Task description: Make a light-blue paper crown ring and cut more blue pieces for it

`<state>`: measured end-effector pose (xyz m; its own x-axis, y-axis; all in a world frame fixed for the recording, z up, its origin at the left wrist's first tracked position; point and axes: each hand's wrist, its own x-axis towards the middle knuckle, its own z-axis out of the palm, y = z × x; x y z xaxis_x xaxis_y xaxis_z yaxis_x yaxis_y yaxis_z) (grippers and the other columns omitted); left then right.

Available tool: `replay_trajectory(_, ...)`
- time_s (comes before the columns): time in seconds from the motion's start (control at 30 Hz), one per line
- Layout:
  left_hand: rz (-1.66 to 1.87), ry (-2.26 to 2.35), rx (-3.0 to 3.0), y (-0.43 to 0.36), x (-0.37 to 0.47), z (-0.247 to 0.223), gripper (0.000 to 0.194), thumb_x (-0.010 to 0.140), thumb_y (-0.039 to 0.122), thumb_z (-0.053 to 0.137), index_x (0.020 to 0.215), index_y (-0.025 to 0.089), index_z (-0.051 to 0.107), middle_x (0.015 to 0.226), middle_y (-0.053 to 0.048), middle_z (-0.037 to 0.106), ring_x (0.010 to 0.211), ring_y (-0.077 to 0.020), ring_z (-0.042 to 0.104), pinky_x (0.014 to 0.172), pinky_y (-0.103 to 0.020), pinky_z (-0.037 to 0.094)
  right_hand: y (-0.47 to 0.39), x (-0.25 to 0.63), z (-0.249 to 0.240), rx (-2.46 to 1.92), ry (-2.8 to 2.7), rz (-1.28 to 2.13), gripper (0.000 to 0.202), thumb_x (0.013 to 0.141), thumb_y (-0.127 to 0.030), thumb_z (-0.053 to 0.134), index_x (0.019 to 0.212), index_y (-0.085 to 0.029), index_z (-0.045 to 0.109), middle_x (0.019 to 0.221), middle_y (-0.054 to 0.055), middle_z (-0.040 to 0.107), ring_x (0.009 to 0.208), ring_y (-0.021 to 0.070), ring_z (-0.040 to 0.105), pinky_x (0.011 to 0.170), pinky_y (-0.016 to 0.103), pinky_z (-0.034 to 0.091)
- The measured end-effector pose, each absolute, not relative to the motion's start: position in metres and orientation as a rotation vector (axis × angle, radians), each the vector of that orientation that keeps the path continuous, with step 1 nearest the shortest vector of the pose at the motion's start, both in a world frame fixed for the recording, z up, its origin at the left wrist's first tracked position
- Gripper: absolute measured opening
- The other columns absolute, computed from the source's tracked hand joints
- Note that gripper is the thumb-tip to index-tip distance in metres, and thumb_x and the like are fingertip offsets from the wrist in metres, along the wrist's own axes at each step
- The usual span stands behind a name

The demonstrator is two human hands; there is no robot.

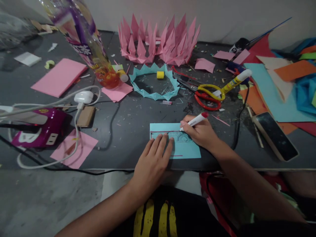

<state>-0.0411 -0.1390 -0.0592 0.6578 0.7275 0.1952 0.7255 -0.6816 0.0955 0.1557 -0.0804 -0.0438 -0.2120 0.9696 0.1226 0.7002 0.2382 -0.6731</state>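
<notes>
A light blue sheet of paper (190,151) lies near the table's front edge, with red lines drawn along its top and bottom. On it rests a clear ruler (174,136) with curved cut-outs. My left hand (156,156) lies flat, fingers stretched out, over the left part of the ruler and the paper. My right hand (201,131) is closed around a white marker (196,119) with a red end, its tip at the ruler's upper edge. Part of the ruler is hidden under both hands.
Behind the paper lies a light blue zigzag paper ring (154,96), with pink folded-paper crowns (140,54) beyond it. Scissors (209,98) and a glue stick (233,84) lie to the right, near a phone (275,135). A bottle (86,46) and a purple power strip (41,126) stand left.
</notes>
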Motion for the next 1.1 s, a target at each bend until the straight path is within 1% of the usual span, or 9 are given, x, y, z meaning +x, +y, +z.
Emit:
replay_trajectory(0.07, 0.343, 1.255, 2.850, -0.139, -0.041, -0.060, 0.078, 0.067, 0.047, 0.070, 0.130, 0.010, 0.043, 0.132, -0.016, 0.051, 0.121, -0.0283, 0.047, 0.101, -0.039, 0.039, -0.080, 0.151, -0.042, -1.501, -1.998, 0.693, 0.031, 0.083, -0.037, 0.044, 0.057, -0.020, 0.044, 0.050, -0.004, 0.039, 0.049, 0.0099, 0.038, 0.052, 0.024, 0.031)
replay_trajectory(0.23, 0.387, 1.260, 2.851, -0.139, -0.040, -0.060, 0.079, 0.067, 0.047, 0.069, 0.130, 0.009, 0.043, 0.132, -0.017, 0.051, 0.121, -0.0288, 0.047, 0.101, -0.040, 0.038, -0.078, 0.148, -0.040, -1.404, -2.037, 0.912, 0.025, 0.085, -0.036, 0.044, 0.070, -0.019, 0.055, 0.064, -0.001, 0.056, 0.061, 0.0121, 0.050, 0.059, 0.023, 0.036)
replay_trajectory(0.3, 0.386, 1.255, 2.852, -0.139, -0.040, -0.060, 0.080, 0.066, 0.047, 0.070, 0.131, 0.009, 0.041, 0.132, -0.017, 0.050, 0.122, -0.0288, 0.046, 0.102, -0.040, 0.038, -0.078, 0.152, -0.041, -1.435, -2.020, 0.872, 0.027, 0.084, -0.036, 0.044, 0.066, -0.019, 0.054, 0.060, -0.002, 0.053, 0.058, 0.0117, 0.049, 0.057, 0.024, 0.035)
replay_trajectory(0.43, 0.357, 1.247, 2.850, -0.140, -0.041, -0.059, 0.080, 0.068, 0.046, 0.069, 0.132, 0.009, 0.039, 0.133, -0.017, 0.049, 0.123, -0.0280, 0.044, 0.102, -0.039, 0.037, -0.079, 0.156, -0.042, -1.491, -1.979, 0.703, 0.033, 0.084, -0.037, 0.044, 0.056, -0.019, 0.046, 0.049, -0.004, 0.039, 0.047, 0.0096, 0.038, 0.052, 0.024, 0.030)
replay_trajectory(0.63, 0.321, 1.238, 2.833, -0.139, -0.041, -0.058, 0.079, 0.070, 0.046, 0.067, 0.132, 0.008, 0.038, 0.134, -0.018, 0.048, 0.126, -0.0291, 0.042, 0.103, -0.040, 0.036, -0.078, 0.152, -0.041, -1.419, -2.047, 0.871, 0.027, 0.084, -0.037, 0.046, 0.067, -0.019, 0.055, 0.062, -0.001, 0.055, 0.059, 0.0119, 0.049, 0.057, 0.024, 0.035)
replay_trajectory(0.77, 0.331, 1.223, 2.837, -0.139, -0.041, -0.058, 0.081, 0.069, 0.045, 0.069, 0.133, 0.007, 0.037, 0.134, -0.019, 0.048, 0.125, -0.0295, 0.043, 0.102, -0.041, 0.037, -0.078, 0.154, -0.041, -1.498, -2.008, 0.746, 0.031, 0.085, -0.037, 0.044, 0.061, -0.019, 0.052, 0.053, -0.003, 0.049, 0.052, 0.0111, 0.044, 0.054, 0.025, 0.033)
replay_trajectory(0.93, 0.308, 1.236, 2.833, -0.139, -0.041, -0.056, 0.083, 0.067, 0.046, 0.071, 0.133, 0.008, 0.038, 0.135, -0.018, 0.048, 0.124, -0.0293, 0.044, 0.102, -0.040, 0.038, -0.079, 0.157, -0.040, -1.400, -2.058, 0.865, 0.026, 0.085, -0.035, 0.044, 0.068, -0.019, 0.057, 0.065, 0.000, 0.059, 0.062, 0.0130, 0.052, 0.061, 0.024, 0.038)
replay_trajectory(1.03, 0.261, 1.230, 2.828, -0.139, -0.041, -0.054, 0.085, 0.064, 0.047, 0.073, 0.132, 0.009, 0.039, 0.135, -0.017, 0.047, 0.123, -0.0298, 0.045, 0.102, -0.040, 0.038, -0.079, 0.159, -0.041, -1.489, -2.027, 0.795, 0.029, 0.085, -0.035, 0.044, 0.064, -0.019, 0.056, 0.058, -0.001, 0.055, 0.056, 0.0124, 0.049, 0.058, 0.024, 0.037)
replay_trajectory(1.1, 0.249, 1.220, 2.827, -0.139, -0.041, -0.054, 0.084, 0.065, 0.047, 0.072, 0.132, 0.009, 0.040, 0.136, -0.017, 0.047, 0.123, -0.0299, 0.045, 0.102, -0.041, 0.038, -0.079, 0.158, -0.041, -1.479, -2.031, 0.803, 0.027, 0.085, -0.035, 0.045, 0.066, -0.019, 0.057, 0.061, -0.001, 0.057, 0.059, 0.0126, 0.051, 0.060, 0.024, 0.038)
